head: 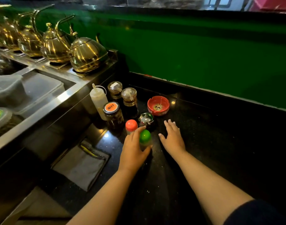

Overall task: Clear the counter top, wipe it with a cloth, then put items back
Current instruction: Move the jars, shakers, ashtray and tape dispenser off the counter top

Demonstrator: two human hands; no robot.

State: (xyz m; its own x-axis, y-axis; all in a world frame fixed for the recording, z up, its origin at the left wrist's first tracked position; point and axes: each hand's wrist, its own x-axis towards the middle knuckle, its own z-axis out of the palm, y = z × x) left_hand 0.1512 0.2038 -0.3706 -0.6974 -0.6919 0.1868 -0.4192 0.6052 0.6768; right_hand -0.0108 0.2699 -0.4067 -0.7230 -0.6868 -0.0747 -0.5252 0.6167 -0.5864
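The person stands at a black stone worktop backed by a green wall. The left hand is wrapped around a small green-capped bottle, fingers curled over its far side and thumb pressed on the near side; the bottle is upright, and whether its base touches the worktop is hidden by the hand. The right hand is open, palm down, fingers spread, just beside the bottle and low over the worktop, holding nothing.

The other items are gathered towards the worktop's left edge, where it meets a steel counter. A red-capped bottle stands right behind the left hand's fingertips. Beyond it is a dark jar with an orange lid label, and left of that a clear squeeze bottle with a pointed nozzle. Two glass condiment jars stand further back, one behind the other. A shiny round metal object sits just ahead of the green cap, and a red ashtray lies just beyond it, towards the back edge.

A folded grey cloth lies flat near the left front part of the worktop, apart from both hands. A row of brass kettles lines the steel counter.
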